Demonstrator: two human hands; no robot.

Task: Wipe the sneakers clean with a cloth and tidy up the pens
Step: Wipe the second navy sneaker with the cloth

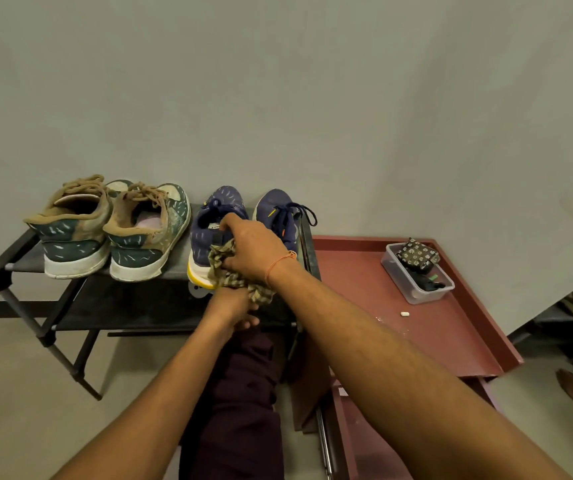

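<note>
Two pairs of sneakers stand on the top shelf of a black shoe rack (1,271). The green and tan pair (112,230) is at the left. A navy pair is at the right: the left navy sneaker (209,230) with its white and yellow sole, and the right navy sneaker (278,213). My right hand (254,247) grips the heel of the left navy sneaker together with a checked cloth (222,261). My left hand (233,306) holds the lower end of that cloth just below the shelf edge. No pens are clearly visible.
A reddish metal tray table (451,341) stands right of the rack. On it sits a clear plastic box (420,282) with a patterned pouch and dark items, and a small white piece (405,313). My dark trouser leg is below. More shoes show at the far right.
</note>
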